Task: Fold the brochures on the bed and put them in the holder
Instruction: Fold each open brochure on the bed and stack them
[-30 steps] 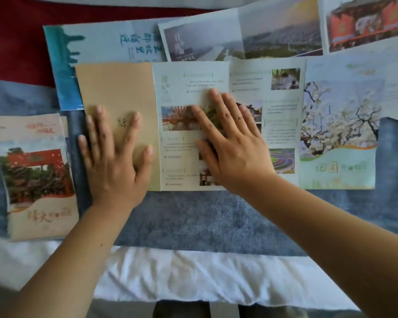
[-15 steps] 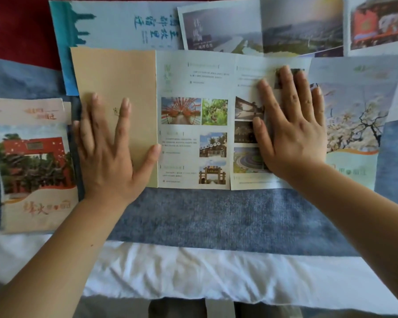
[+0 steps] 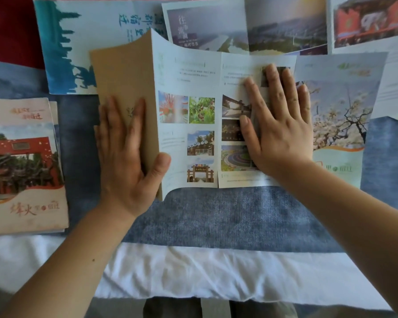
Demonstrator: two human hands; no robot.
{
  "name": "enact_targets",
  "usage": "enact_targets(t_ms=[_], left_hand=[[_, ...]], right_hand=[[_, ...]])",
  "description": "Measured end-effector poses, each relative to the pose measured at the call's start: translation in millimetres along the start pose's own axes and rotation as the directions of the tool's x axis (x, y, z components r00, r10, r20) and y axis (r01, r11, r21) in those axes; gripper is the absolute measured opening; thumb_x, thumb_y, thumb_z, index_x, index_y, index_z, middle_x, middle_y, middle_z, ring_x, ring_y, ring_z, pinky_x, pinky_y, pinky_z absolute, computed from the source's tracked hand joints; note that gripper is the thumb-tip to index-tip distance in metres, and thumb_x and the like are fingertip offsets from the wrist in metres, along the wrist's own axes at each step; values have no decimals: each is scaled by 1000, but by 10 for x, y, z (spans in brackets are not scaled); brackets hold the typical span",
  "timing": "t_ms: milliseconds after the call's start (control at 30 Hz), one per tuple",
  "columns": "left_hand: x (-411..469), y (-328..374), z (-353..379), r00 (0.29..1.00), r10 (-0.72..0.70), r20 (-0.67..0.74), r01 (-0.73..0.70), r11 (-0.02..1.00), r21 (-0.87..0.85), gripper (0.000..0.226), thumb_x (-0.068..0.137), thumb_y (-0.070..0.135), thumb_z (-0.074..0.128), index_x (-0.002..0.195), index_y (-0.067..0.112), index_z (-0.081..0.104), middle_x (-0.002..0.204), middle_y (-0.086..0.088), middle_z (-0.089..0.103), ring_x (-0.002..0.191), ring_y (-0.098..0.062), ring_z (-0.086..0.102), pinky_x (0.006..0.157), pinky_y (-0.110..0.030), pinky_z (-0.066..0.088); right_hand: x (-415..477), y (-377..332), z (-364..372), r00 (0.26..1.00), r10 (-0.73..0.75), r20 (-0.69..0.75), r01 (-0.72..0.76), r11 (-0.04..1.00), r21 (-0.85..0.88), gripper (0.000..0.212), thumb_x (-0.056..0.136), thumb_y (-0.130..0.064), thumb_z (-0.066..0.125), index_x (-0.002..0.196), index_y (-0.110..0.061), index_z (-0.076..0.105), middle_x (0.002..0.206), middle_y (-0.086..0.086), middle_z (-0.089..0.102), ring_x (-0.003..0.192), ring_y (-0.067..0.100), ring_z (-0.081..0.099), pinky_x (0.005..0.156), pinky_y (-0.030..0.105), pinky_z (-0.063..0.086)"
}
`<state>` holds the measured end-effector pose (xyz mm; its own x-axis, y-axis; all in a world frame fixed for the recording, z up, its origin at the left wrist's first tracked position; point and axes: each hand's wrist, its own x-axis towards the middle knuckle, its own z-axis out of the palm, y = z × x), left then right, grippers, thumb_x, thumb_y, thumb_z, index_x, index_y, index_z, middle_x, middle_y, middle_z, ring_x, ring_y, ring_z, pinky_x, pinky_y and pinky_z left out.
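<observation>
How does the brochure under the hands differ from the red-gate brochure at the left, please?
The open brochure is spread to several panels; the red-gate brochure is folded to one. The open brochure's tan panel is raised, while the red-gate brochure lies flat. The left hand and right hand are on the open brochure; neither touches the red-gate brochure. Both rest on the blue blanket.

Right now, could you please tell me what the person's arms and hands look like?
The left forearm and right forearm are bare, with no sleeves in view. The left hand and right hand wear no gloves, rings or watch. A small dark spot marks the left forearm.
</observation>
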<state>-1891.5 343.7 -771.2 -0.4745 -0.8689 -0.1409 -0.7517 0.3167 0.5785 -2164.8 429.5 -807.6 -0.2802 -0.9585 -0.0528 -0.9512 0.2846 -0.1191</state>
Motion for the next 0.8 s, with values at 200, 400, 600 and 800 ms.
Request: enact_targets(t_ms=[200, 400, 600, 800], left_hand=[[-47, 368, 188, 1000, -4, 3, 4, 999, -35, 99, 89, 83, 28, 165, 24, 4, 171, -20, -3, 159, -33, -7, 126, -57, -2], [-52, 588, 385, 998, -62, -5, 62, 998, 1, 92, 91, 71, 32, 164, 27, -3, 172, -17, -5, 159, -32, -8, 125, -62, -3], [-23, 754, 491, 996, -86, -24, 86, 996, -11, 93, 91, 67, 34, 165, 21, 3, 171, -19, -3, 159, -35, -5, 126, -58, -4], [17, 961, 644, 999, -54, -5, 54, 998, 20, 94, 90, 67, 35, 165, 18, 8, 171, -20, 0, 159, -37, -2, 125, -59, -2]], right_hand=[[-18, -3, -84, 1000, -16, 18, 16, 999, 30, 66, 109, -61, 26, 165, -28, 18, 173, 10, 7, 160, 31, 2, 129, 52, 4], [-139, 152, -209, 1000, -16, -21, 19, 987, 163, 54, 110, -42, 37, 160, -20, 38, 171, 16, 17, 159, 38, 8, 129, 55, 3], [-438, 682, -335, 998, 48, 50, -52, 995, 87, 62, 109, -48, 33, 164, -20, 25, 172, 14, 10, 159, 39, 1, 128, 55, -3], [-743, 1041, -309, 989, 131, 68, -135, 989, 60, 66, 108, -56, 30, 166, -29, 16, 174, 9, 5, 159, 37, -3, 128, 54, -5]])
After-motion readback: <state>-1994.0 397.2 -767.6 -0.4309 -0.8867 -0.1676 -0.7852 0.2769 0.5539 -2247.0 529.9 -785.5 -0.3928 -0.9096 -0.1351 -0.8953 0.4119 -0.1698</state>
